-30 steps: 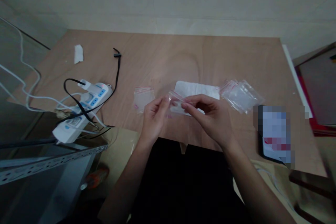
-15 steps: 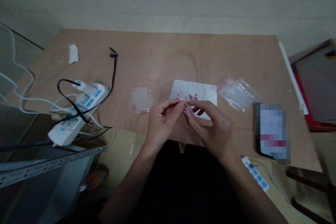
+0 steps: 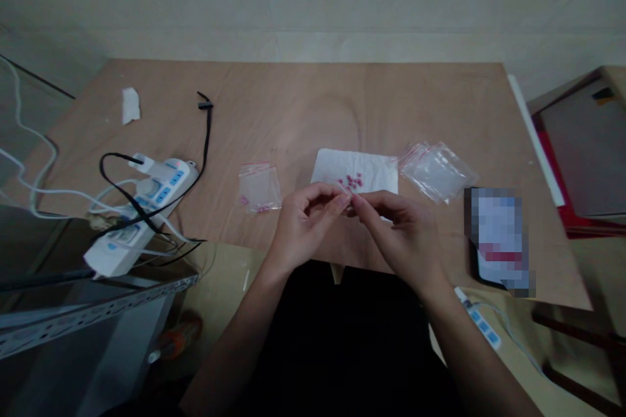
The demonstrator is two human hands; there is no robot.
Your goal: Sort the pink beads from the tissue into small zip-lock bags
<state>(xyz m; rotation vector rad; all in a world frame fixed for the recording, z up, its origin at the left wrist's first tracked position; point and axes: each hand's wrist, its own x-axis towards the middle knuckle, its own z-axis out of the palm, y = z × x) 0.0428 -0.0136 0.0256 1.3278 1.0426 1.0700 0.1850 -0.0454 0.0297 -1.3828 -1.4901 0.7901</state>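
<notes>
My left hand and my right hand meet over the near edge of a white paper sheet. Thumbs and fingertips of both pinch a small clear zip bag, almost wholly hidden by the fingers. Just beyond them, several small reddish-pink beads lie on the paper. To the left are flat zip bags with red seal lines and a few pink pieces at the bottom. A loose pile of clear zip bags rests right of the paper.
A blurred-out phone lies near the table's right edge. At the left, a white power strip carries tangled cables, and a black cable reaches onto the wooden table. A paper scrap lies at the back left.
My right hand has turned, bringing its thumb tip up against the left one. The bag's red-lined edge, visible before, is now mostly covered by fingers. The view has shifted slightly.
</notes>
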